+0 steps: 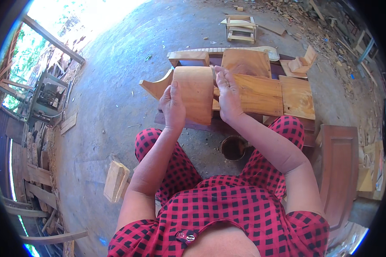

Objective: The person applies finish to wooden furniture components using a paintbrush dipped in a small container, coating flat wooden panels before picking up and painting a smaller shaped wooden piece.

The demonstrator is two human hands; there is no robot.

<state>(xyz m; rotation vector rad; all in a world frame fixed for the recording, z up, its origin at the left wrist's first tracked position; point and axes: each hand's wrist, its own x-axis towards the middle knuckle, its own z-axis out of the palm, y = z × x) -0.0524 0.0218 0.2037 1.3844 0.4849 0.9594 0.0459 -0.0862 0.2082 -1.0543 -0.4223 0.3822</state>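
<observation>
Tan wood, set between both hands' fingers: a broad panel [194, 95], long axis running from near to far, near end reaching below both grips. Left hand [173, 106] at the left edge, thumb laid along it, apparently clamped on the wood, other fingers mostly hidden. Right hand [230, 96] at the right edge, fingers bunched together near the far corner; impossible to tell whether gripping or merely touching. Both about equally near. Smooth-faced, faintly grained, rounded at the near corners. Left of the left fingers, a curved wooden piece [155, 88]; right of the right fingers, a grained board [259, 95]; nearer than both, a round container [233, 148], dark inside.
</observation>
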